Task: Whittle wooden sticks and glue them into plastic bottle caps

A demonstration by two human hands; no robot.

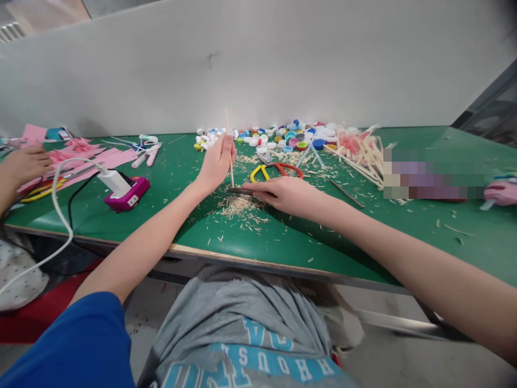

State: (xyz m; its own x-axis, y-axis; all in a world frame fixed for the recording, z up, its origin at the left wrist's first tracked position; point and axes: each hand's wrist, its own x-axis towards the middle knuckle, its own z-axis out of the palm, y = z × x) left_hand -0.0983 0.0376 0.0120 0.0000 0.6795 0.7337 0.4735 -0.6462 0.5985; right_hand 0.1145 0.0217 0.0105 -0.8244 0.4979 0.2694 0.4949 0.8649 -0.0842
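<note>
My left hand (218, 161) is closed around a thin wooden stick (226, 119) held nearly upright. The stick's lower end comes down beside a dark, flat blade-like tool (239, 191), which my right hand (280, 193) grips, its fingers pressed along it. Whether stick and tool touch, I cannot make out for certain. Below them lies a heap of pale wood shavings (242, 206). Just behind my right hand rest pliers or cutters (278, 169) with one yellow and one orange-red handle.
Many coloured bottle caps (291, 137) line the back of the green table (161, 215). At right lie a bundle of wooden sticks (367, 156) and a dark rod (347, 194). A magenta power strip (128, 195) with a white plug sits left, near another person's hand (28, 164) and pink paper (113, 157).
</note>
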